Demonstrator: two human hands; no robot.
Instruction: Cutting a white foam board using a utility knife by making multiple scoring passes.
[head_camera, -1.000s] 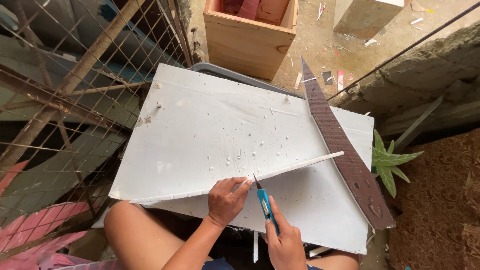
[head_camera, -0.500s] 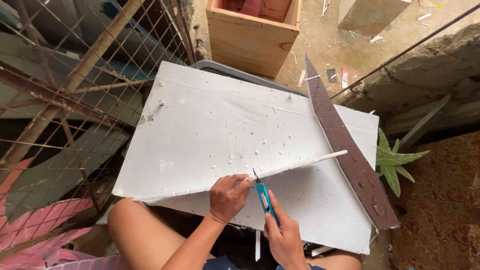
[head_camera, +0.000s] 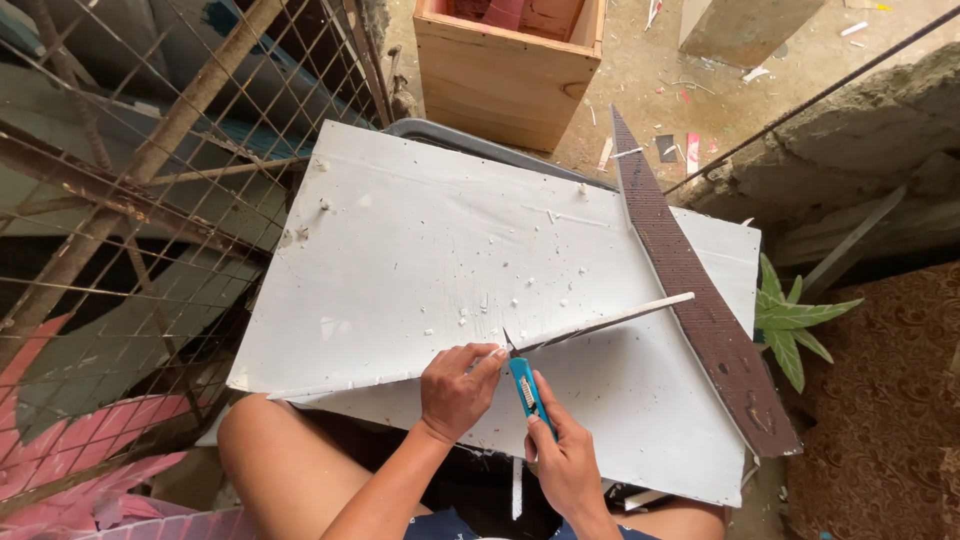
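White board (head_camera: 420, 260): blue knife (head_camera: 525, 388) between right-hand fingers (head_camera: 548, 400).

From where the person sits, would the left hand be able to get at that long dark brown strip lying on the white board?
Probably yes. The left hand rests on the white board, and nothing stands between it and the dark brown strip, though it lies across the right hand holding the blue knife.

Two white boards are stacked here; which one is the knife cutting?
The upper white board, the one the left hand presses down. The blue knife in the right hand runs along its near edge; the lower board only lies underneath.
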